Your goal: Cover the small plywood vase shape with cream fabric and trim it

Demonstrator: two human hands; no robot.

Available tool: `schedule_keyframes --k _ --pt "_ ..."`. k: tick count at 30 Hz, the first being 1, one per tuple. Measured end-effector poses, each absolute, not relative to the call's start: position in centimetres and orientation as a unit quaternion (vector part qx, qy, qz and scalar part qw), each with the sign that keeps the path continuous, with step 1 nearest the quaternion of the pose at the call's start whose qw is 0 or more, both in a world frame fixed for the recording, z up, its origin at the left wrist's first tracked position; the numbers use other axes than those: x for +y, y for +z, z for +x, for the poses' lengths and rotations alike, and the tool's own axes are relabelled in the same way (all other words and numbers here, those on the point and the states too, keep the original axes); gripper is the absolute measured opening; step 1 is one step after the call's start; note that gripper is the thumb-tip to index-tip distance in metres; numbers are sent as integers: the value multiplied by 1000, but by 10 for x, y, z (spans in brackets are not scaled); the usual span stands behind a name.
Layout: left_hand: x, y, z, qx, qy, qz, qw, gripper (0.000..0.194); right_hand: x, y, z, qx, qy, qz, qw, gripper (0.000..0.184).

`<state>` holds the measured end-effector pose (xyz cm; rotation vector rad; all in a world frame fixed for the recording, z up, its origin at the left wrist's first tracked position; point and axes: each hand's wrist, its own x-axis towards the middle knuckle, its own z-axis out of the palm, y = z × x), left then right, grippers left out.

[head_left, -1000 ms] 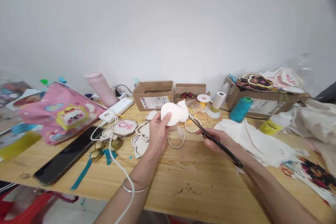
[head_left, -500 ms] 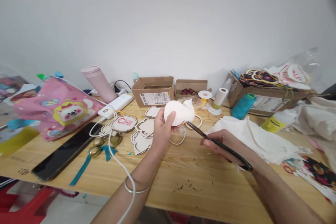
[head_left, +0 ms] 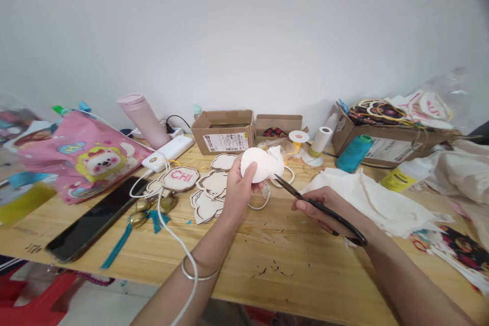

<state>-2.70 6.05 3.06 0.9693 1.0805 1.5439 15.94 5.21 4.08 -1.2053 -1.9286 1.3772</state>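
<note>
Over a wooden table [head_left: 290,265] near a pale wall [head_left: 244,35], the left hand [head_left: 240,183] is pinching a white piece [head_left: 255,164], and the right hand [head_left: 334,201] is gripping scissors [head_left: 288,187].

Pale wooden table [head_left: 267,234], a few dark specks [head_left: 273,268] near the front edge. Left side's got a pink bag [head_left: 49,150], a black phone [head_left: 95,224] and some gold-coloured bells [head_left: 137,219] with teal ribbon [head_left: 117,247]. Cardboard box [head_left: 206,145] sits further back, and crumpled white cloth [head_left: 367,204] plus a teal thread spool [head_left: 352,155] on the right.

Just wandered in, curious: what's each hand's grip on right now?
Left hand: closed, holding a white rounded piece.
Right hand: closed, holding black scissors.
</note>
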Motion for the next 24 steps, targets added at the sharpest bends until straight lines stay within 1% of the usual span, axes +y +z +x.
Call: schedule_keyframes --k 3,5,18,24 --pt "61 30 -27 444 633 401 491 28 54 40 160 -718 501 -438 203 43" --pt "61 29 -27 442 632 406 489 28 55 38 160 -721 496 -441 197 43" --pt "60 31 -27 444 634 412 482 30 55 36 163 -721 501 -442 184 43" --pt "60 30 -27 446 633 414 479 29 54 37 161 -713 505 -451 182 46"
